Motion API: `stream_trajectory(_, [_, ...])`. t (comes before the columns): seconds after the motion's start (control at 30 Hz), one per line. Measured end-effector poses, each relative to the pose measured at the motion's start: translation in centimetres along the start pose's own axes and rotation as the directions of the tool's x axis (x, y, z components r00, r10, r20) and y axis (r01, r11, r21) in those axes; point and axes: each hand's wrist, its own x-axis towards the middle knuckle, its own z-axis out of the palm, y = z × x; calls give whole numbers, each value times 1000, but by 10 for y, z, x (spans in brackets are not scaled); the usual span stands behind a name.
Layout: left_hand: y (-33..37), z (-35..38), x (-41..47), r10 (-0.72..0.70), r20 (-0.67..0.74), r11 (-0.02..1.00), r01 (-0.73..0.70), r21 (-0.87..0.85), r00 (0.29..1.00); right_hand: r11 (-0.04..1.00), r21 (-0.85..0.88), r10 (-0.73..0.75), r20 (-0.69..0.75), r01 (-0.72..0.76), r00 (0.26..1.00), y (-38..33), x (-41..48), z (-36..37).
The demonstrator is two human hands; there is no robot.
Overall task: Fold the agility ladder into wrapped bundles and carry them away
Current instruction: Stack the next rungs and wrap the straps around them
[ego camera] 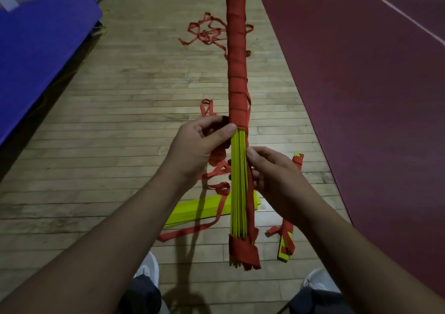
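Note:
I hold a long bundle of yellow ladder rungs (238, 181) out in front of me, pointing away. Red strap (237, 49) is wound tightly round its far half, and a red strap end (244, 251) covers its near tip. My left hand (199, 147) grips the bundle at the edge of the wrapping, thumb on top. My right hand (272, 171) pinches the red strap against the bundle's right side. A second stack of yellow rungs (190, 210) lies on the floor below, with loose red strap (183, 233) trailing from it.
More tangled red strap (207, 32) lies on the wooden floor (108, 121) further ahead. A small wrapped yellow-and-red bundle (287, 239) lies by my right foot. A blue mat (36, 49) stands at the left, and dark red court surface (373, 97) runs along the right. My white shoes (149, 268) show below.

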Motion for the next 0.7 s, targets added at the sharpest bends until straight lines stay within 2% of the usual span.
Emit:
stream_trajectory(0.07, [2, 0, 0, 1, 39, 999, 0, -32, 999, 994, 87, 51, 111, -61, 993, -4, -3, -1])
stream_trajectory(0.13, [6, -2, 1, 19, 116, 1000, -19, -2, 993, 985, 153, 54, 150, -77, 987, -6, -5, -3])
stream_trajectory(0.23, [12, -8, 2, 8, 177, 996, -23, 85, 984, 975, 214, 33, 112, -57, 993, -8, -6, -4])
stream_trajectory(0.37, [12, -11, 5, -70, 160, 983, 41, 180, 985, 971, 237, -20, 15, 16, 1000, -7, -7, -2])
stream_trajectory(0.47, [10, -10, 6, -91, 115, 941, 47, 336, 989, 990, 119, -62, -69, 70, 996, -8, -8, 0])
stream_trajectory(0.53, [11, -10, 6, -76, 88, 922, 36, 387, 993, 992, -55, -121, -140, 114, 983, -9, -7, -4])
stream_trajectory(0.63, [12, -8, 3, -11, 81, 913, -23, 406, 997, 922, -354, -241, -204, 158, 949, -6, -4, -11])
stream_trajectory(0.7, [12, -1, -2, 16, 85, 920, -48, 390, 996, 874, -464, -274, -220, 147, 936, 0, -2, -10])
